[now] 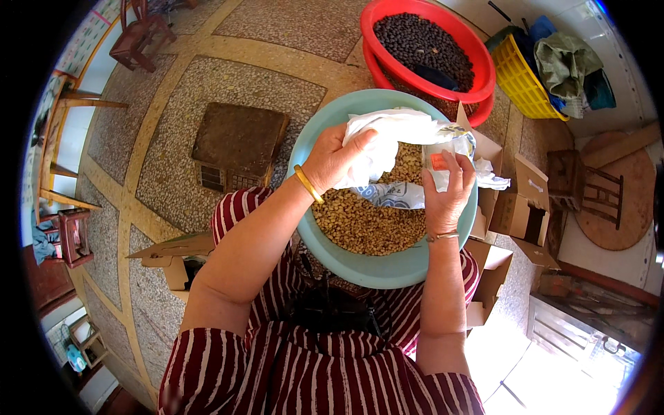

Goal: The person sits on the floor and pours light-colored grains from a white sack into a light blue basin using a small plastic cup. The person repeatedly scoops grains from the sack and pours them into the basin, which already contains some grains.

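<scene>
A pale blue basin (366, 266) full of small tan beans or kernels (360, 228) sits before me at my lap. My left hand (335, 159) is closed on a crumpled white bag (384, 128) over the basin's upper left. My right hand (446, 190), at the basin's right, has bent fingers gripping a clear plastic bag with an orange label (437, 160). A printed plastic bag (391, 196) lies across the beans between my hands. What is inside the bags is hidden.
Red basins (483, 55) of dark beans stand behind, beside a yellow basket (527, 86) of cloths. A low dark stool (238, 138) is left. Cardboard boxes (526, 207) flank me. Wooden chairs (138, 41) and a round board (626, 228) are farther out.
</scene>
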A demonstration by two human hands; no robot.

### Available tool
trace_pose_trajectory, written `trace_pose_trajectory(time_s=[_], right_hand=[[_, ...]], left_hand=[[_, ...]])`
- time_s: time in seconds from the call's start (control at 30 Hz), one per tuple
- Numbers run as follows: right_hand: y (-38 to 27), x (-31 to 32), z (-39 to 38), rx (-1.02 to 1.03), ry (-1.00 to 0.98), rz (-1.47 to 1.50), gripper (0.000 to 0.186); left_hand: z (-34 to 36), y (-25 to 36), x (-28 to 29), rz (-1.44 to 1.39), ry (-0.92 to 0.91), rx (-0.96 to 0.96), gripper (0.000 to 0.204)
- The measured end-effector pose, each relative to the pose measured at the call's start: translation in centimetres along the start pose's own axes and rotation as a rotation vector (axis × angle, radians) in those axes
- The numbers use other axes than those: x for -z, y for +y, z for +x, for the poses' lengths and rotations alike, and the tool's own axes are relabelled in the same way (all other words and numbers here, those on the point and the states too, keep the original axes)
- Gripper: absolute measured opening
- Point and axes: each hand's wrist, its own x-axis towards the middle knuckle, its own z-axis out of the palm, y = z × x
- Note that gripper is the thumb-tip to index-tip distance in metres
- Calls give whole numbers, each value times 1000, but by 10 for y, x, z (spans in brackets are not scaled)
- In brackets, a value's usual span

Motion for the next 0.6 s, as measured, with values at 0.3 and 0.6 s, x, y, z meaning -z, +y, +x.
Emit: trace_pose_trajectory(time_s=[0.3, 0.6], right_hand=[[-11, 7, -17, -444, -640, 962, 42], [-25, -15, -43, 126, -880, 263, 38]], left_hand=[[4, 3, -1, 5, 86, -22, 40], [4, 3, -8, -11, 115, -51, 28]])
